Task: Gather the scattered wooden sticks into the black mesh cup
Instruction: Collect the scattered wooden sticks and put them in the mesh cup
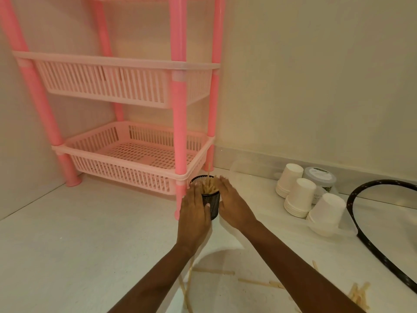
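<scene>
Fingers of both hands flanking the black mesh cup

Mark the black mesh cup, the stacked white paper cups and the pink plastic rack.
black mesh cup (212, 203): head view, front mesh wall.
stacked white paper cups (301, 195): head view, middle stack's side.
pink plastic rack (179, 123): head view, front post.

We see both our forearms bare right down to the wrists, with no sleeves showing. Our left hand and right hand wear no gloves, rings, or watch.
</scene>
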Demonstrator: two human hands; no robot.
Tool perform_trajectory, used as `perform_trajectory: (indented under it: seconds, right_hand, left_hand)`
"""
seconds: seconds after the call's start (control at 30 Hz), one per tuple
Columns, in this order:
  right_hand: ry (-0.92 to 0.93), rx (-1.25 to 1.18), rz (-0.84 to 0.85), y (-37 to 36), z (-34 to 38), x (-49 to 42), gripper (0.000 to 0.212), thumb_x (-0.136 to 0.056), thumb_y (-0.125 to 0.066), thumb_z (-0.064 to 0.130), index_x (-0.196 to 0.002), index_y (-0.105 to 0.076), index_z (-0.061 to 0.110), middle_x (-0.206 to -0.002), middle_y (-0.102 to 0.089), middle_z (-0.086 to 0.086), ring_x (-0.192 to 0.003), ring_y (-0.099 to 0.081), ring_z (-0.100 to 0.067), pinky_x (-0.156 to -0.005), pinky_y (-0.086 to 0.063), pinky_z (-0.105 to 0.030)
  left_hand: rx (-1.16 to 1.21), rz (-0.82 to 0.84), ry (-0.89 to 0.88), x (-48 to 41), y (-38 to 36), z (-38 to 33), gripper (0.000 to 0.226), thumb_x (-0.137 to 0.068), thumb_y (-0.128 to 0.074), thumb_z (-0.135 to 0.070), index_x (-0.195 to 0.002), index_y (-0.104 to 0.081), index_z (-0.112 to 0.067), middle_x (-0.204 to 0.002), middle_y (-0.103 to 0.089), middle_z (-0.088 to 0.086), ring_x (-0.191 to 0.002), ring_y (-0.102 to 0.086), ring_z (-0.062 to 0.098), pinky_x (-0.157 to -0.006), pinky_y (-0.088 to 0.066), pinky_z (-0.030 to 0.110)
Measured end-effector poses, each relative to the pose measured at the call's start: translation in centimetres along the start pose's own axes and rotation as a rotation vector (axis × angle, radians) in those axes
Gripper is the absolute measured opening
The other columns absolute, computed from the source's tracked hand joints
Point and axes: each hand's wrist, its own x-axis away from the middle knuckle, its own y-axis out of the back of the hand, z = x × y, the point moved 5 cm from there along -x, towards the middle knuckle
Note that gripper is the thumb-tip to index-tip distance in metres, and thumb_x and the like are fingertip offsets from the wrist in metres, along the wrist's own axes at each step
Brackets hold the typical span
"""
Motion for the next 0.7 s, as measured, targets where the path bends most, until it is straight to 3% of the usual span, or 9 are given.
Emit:
perform_trajectory:
  seconds: [0.1,0.23,0.37,0.5,0.6,0.7]
  right_hand:
    - [0.010,-0.004,0.058,-0.6,0.0,0.2,0.061,-0.092,-0.037,0.001,-0.146,-0.011,0.011,-0.157,-0.008,-0.007,-0.146,-0.005,-0.022,-0.119,-0.008,-0.041]
    - [0.000,-0.046,-0.043,0.1,-0.2,0.2,0.068,-0.086,-0.039,-0.008,-0.145,-0.012,0.011,-0.157,-0.009,-0.008,-0.146,-0.006,-0.022,-0.120,-0.012,-0.040]
    - [0.073,-0.040,-0.082,-0.2,0.3,0.7,0.064,-0.088,-0.037,-0.007,-0.145,-0.013,0.010,-0.157,-0.012,-0.009,-0.146,-0.009,-0.022,-0.119,-0.013,-0.038]
    - [0.106,-0.019,-0.063,-1.0,0.1,1.3,0.064,-0.089,-0.036,-0.005,-0.146,-0.012,0.012,-0.157,-0.010,-0.006,-0.146,-0.005,-0.019,-0.119,-0.010,-0.038]
    - [0.108,0.015,-0.054,-1.5,-0.2,1.6,0.068,-0.088,-0.037,-0.007,-0.146,-0.009,0.015,-0.158,-0.006,-0.003,-0.146,-0.003,-0.016,-0.119,-0.010,-0.038]
    - [0.113,0.026,-0.058,-1.4,-0.2,1.7,0.071,-0.087,-0.036,-0.008,-0.146,-0.006,0.017,-0.158,-0.003,-0.001,-0.146,0.000,-0.014,-0.120,-0.010,-0.037]
  left_hand:
    - [0.013,-0.003,-0.021,-0.1,0.4,-0.3,0.048,-0.096,-0.036,-0.011,-0.142,-0.025,-0.005,-0.150,-0.030,0.013,-0.139,-0.028,0.025,-0.117,-0.020,0.032]
    - [-0.038,-0.074,-0.141,-1.6,1.8,-1.6,0.043,-0.098,-0.034,-0.013,-0.138,-0.034,0.003,-0.144,-0.039,0.023,-0.138,-0.034,0.034,-0.115,-0.027,0.039]
    - [0.010,0.041,-0.097,-4.8,1.9,-2.2,0.045,-0.100,-0.033,-0.012,-0.143,-0.025,-0.002,-0.151,-0.030,0.015,-0.142,-0.026,0.024,-0.116,-0.021,0.029]
    - [-0.087,0.132,-0.142,-7.8,1.5,-3.4,0.036,-0.100,-0.033,-0.010,-0.133,-0.038,0.002,-0.135,-0.047,0.018,-0.124,-0.046,0.025,-0.104,-0.032,0.030]
    - [-0.249,0.242,-0.153,-9.0,0.6,-3.7,0.034,-0.102,-0.028,-0.020,-0.125,-0.043,0.000,-0.126,-0.050,0.016,-0.115,-0.050,0.026,-0.095,-0.044,0.035]
    - [-0.355,0.245,-0.121,-9.2,0.5,-3.2,0.038,-0.102,-0.029,-0.027,-0.114,-0.053,-0.001,-0.117,-0.058,0.016,-0.106,-0.056,0.027,-0.089,-0.047,0.036]
